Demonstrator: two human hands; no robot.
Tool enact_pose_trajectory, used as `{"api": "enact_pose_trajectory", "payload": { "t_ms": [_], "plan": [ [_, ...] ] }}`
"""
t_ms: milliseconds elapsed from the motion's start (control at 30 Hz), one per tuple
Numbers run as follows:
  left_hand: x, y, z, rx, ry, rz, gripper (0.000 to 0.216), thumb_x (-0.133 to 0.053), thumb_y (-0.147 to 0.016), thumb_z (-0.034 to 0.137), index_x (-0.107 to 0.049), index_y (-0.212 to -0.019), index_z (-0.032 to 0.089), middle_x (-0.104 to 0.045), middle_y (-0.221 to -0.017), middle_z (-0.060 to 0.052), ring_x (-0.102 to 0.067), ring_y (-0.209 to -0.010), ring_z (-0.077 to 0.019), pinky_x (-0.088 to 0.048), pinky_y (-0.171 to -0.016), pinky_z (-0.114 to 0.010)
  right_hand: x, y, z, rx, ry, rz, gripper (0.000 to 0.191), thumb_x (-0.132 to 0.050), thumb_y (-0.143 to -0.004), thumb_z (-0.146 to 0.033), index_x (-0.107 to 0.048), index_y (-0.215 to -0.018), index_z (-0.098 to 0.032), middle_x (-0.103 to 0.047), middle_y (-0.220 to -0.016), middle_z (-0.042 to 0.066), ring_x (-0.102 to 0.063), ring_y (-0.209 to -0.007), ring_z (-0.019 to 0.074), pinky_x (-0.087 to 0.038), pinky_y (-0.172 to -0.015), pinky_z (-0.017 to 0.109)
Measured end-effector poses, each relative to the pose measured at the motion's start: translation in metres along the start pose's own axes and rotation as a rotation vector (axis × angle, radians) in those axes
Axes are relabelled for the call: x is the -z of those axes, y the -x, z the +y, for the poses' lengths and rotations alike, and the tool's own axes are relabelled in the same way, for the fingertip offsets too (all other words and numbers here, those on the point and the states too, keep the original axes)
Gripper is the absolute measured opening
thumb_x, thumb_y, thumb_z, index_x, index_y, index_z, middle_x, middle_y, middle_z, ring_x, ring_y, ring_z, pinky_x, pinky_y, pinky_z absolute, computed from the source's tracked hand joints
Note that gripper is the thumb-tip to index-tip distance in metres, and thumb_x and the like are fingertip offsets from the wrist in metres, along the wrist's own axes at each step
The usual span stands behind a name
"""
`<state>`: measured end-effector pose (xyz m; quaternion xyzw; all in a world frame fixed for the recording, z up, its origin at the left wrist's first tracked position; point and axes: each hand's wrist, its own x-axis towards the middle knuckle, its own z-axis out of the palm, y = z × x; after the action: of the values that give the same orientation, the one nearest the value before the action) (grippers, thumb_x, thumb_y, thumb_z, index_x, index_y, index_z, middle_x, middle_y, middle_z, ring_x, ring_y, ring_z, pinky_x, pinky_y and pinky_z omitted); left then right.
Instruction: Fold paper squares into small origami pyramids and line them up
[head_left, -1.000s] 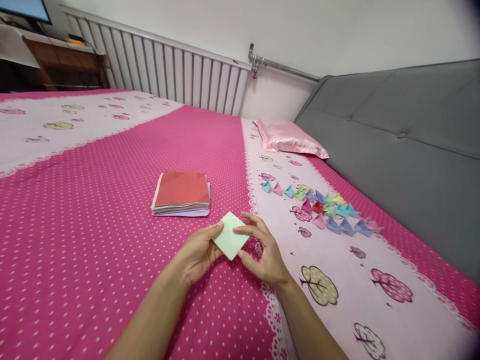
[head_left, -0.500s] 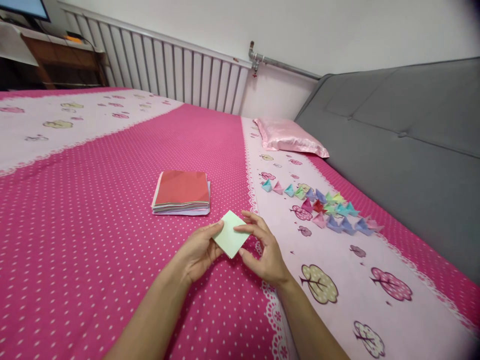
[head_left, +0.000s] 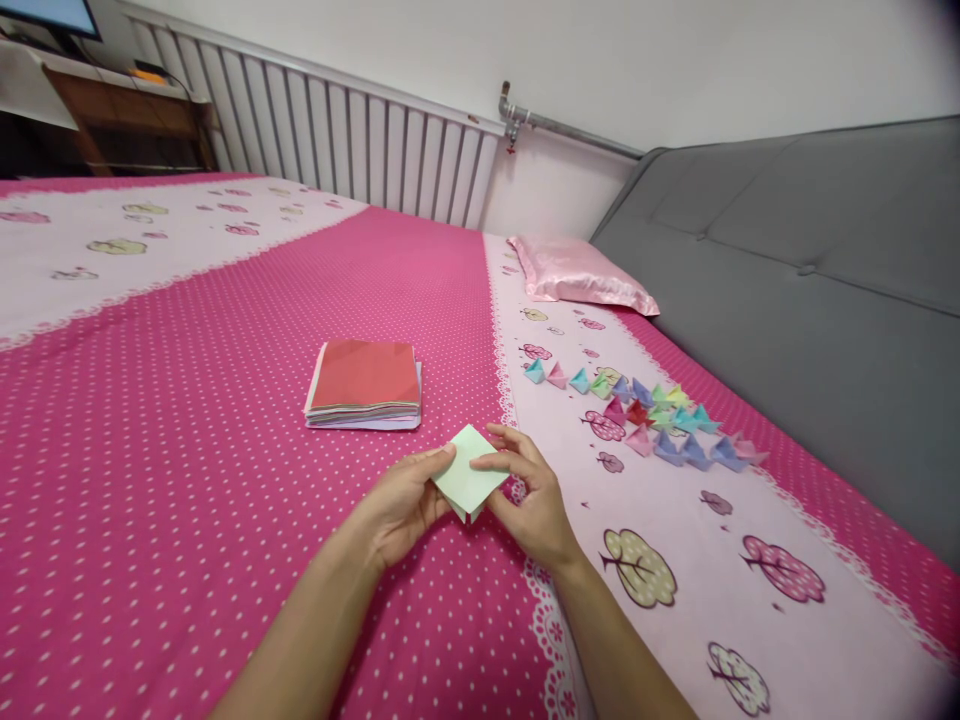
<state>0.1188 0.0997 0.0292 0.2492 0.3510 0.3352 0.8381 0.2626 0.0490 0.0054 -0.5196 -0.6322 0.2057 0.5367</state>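
Observation:
A pale green folded paper square (head_left: 470, 470) is held between my two hands above the bed, one corner pointing toward me. Its layers stand slightly apart at the near corner. My left hand (head_left: 409, 505) pinches the left corner, thumb on top and fingers beneath. At the right corner my right hand (head_left: 534, 500) grips it, with the index finger on top and the thumb at the lower edge, partly hidden under the paper. Beyond my left hand lies a stack of coloured paper sheets (head_left: 365, 380), a red one uppermost.
Several small folded paper boats (head_left: 667, 420) in various colours stand in rows to the right. A pink pillow (head_left: 581, 272) lies farther back against a grey headboard (head_left: 795, 300). A white radiator (head_left: 330, 125) runs along the wall, beside a wooden desk (head_left: 127, 110).
The green paper has shifted slightly to the right and tilted, and its layers have parted at the near corner. My right thumb has moved in under the paper.

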Motion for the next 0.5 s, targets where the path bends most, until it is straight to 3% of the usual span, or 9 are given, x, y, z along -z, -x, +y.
{"api": "enact_pose_trajectory", "payload": {
  "t_ms": [333,500],
  "plan": [
    [0.0026,0.0002,-0.0028,0.023,-0.033,-0.105,0.021,-0.050,-0.080,0.016,-0.062,-0.094,0.006,-0.066,-0.086,-0.012,-0.062,-0.069,-0.0134,-0.053,-0.068,-0.025,-0.0013,0.0005,-0.0008,-0.049,0.015,0.074,0.009,-0.064,-0.072,-0.023,-0.070,-0.079,-0.023,-0.056,-0.109,0.006,-0.053,-0.103,0.0206,-0.040,-0.091,0.035],
    [0.0024,-0.0008,-0.0037,0.045,-0.026,-0.103,0.021,-0.050,-0.080,0.017,-0.062,-0.094,0.006,-0.067,-0.087,-0.012,-0.063,-0.072,-0.0148,-0.053,-0.070,-0.026,-0.0020,0.0004,-0.0045,-0.074,0.026,0.124,0.009,-0.062,-0.074,-0.027,-0.067,-0.074,-0.019,-0.059,-0.101,0.008,-0.054,-0.100,0.0217,-0.042,-0.086,0.035]
  ]
}}
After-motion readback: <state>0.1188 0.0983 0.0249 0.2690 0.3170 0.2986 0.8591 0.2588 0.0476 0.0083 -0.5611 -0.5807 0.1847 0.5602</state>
